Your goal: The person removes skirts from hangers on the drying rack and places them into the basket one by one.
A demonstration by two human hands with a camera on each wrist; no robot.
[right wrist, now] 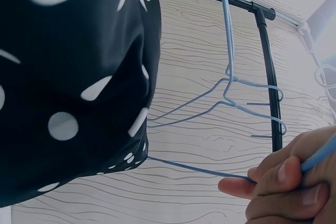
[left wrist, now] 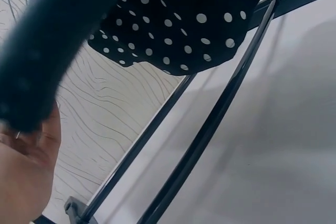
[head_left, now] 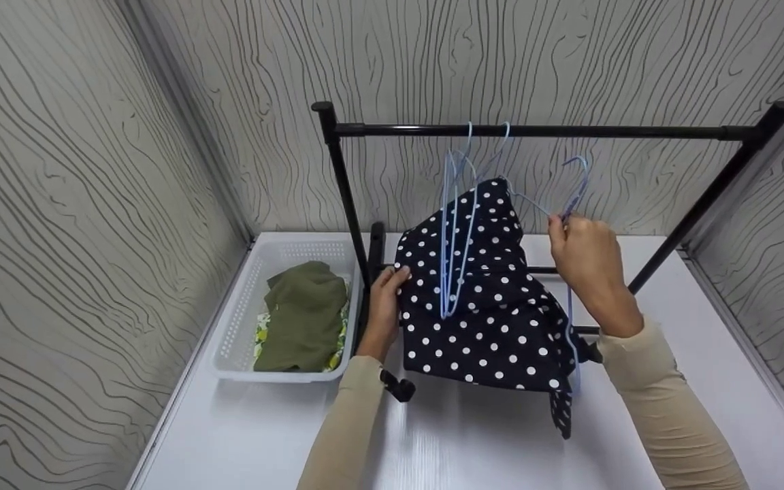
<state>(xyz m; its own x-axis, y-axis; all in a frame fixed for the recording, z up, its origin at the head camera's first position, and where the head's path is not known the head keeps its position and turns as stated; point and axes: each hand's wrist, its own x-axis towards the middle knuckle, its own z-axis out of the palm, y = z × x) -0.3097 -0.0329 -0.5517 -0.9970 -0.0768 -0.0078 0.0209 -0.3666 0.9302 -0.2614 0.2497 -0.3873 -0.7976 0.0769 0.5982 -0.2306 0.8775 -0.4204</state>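
A dark garment with white polka dots (head_left: 474, 327) hangs in front of the rack, its exact kind unclear. My left hand (head_left: 384, 306) holds its left edge; in the left wrist view that hand (left wrist: 29, 166) is partly covered by a blurred dark fold. My right hand (head_left: 589, 258) grips a blue wire hanger (head_left: 579, 184) just below its hook, which is off the rail. One arm of this hanger runs into the garment's top. In the right wrist view, curled fingers (right wrist: 286, 182) hold the blue wire. Other blue hangers (head_left: 452, 272) hang before the garment.
The black clothes rack (head_left: 569, 131) spans the white tabletop (head_left: 283, 435). Left of it stands a white plastic basket (head_left: 229, 340) with an olive green garment (head_left: 307, 316) over a floral cloth (head_left: 261, 333). Wood-patterned walls (head_left: 263, 68) enclose the back and sides.
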